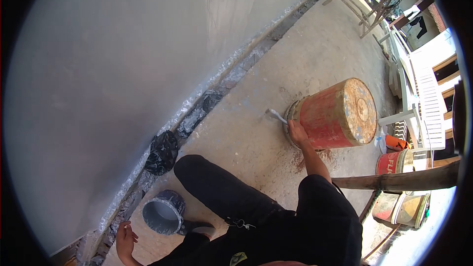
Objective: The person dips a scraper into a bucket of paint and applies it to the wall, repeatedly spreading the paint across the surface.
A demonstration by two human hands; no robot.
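My right hand [298, 134] is closed at the lower rim of a large red bucket [321, 118] that stands upside down, its stained base on top. A thin, pale, brush-like tool [278, 115] sticks out from that hand toward the wall, its tip over the floor. On the other side, my left hand [126, 240] hangs with its fingers apart and nothing in them. Close beside it stands a small dark blue bucket [164, 213] with pale grey liquid inside, near my foot.
A grey plastered wall [123, 69] runs along the left. Rubble and black plastic [161, 152] fill the gap at its foot. Metal scaffolding [377, 0] stands at the far end. To the right are a wooden pole [399, 181], more buckets [401, 210] and a white bench [427, 98].
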